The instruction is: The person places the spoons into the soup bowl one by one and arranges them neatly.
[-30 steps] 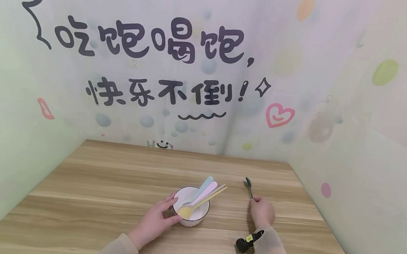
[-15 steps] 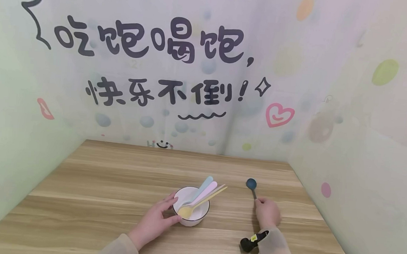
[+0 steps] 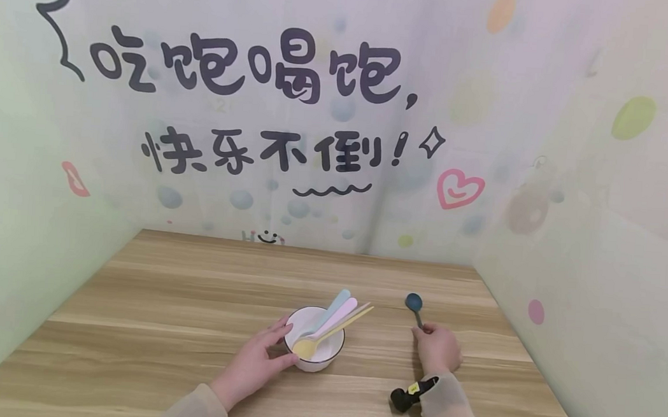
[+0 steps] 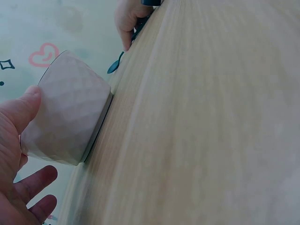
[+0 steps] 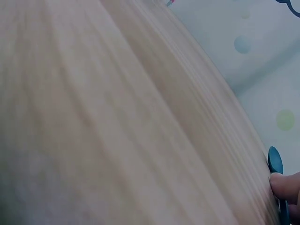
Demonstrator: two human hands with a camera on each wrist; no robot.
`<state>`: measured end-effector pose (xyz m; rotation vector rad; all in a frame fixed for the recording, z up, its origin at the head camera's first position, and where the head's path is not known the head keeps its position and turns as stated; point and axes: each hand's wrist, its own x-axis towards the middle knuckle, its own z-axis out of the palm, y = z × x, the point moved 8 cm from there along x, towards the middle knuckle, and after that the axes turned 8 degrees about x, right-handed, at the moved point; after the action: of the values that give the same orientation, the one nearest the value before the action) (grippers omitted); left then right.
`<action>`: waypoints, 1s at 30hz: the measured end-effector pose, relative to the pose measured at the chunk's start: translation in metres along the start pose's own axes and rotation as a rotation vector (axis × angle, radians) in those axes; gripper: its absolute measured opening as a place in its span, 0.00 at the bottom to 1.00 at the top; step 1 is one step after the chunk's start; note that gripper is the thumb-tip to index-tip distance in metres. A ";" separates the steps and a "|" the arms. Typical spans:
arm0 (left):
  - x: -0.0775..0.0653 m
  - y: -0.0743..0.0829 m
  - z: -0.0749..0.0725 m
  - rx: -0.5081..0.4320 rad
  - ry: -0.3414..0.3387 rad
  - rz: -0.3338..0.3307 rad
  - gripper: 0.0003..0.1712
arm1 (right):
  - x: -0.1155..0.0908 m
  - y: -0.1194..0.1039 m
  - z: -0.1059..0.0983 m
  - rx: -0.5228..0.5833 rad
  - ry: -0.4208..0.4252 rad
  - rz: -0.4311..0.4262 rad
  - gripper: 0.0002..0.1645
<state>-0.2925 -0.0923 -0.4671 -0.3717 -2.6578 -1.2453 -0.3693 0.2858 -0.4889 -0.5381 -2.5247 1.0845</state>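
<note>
My left hand (image 3: 252, 362) holds a white bowl (image 3: 330, 352) with a dark rim, thumb in front and fingers at the left side. In the left wrist view the bowl (image 4: 70, 110) shows a dimpled outer wall, base against the table. Inside it lean a light blue handle (image 3: 336, 303), a pink handle (image 3: 345, 311), a thin pale handle (image 3: 359, 311) and a yellow spoon (image 3: 306, 348). To the right, my right hand (image 3: 439, 350) pinches the handle of a dark teal spoon (image 3: 414, 302), low at the table. In the right wrist view the spoon (image 5: 275, 160) appears beyond the thumb.
The wood-grain table (image 3: 191, 295) runs back to a printed wall sheet (image 3: 333, 215) with dark lettering. Pale side walls stand left and right. A black wrist camera (image 3: 402, 399) sits at the right sleeve.
The teal spoon has turned from edge-on to showing its round bowl to the head camera. My right hand has shifted slightly right. The left hand and the white bowl stay put.
</note>
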 end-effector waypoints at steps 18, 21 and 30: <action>0.001 0.002 0.000 0.003 -0.003 0.007 0.38 | 0.007 0.004 0.007 -0.058 -0.116 -0.084 0.14; 0.001 0.002 -0.001 0.003 -0.005 0.005 0.38 | 0.008 0.005 0.007 -0.060 -0.133 -0.100 0.15; 0.000 0.001 0.000 0.002 -0.014 0.003 0.38 | 0.007 0.004 0.006 -0.009 -0.106 -0.099 0.13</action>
<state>-0.2925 -0.0915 -0.4660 -0.3855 -2.6692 -1.2436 -0.3772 0.2885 -0.4947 -0.3630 -2.6176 1.0925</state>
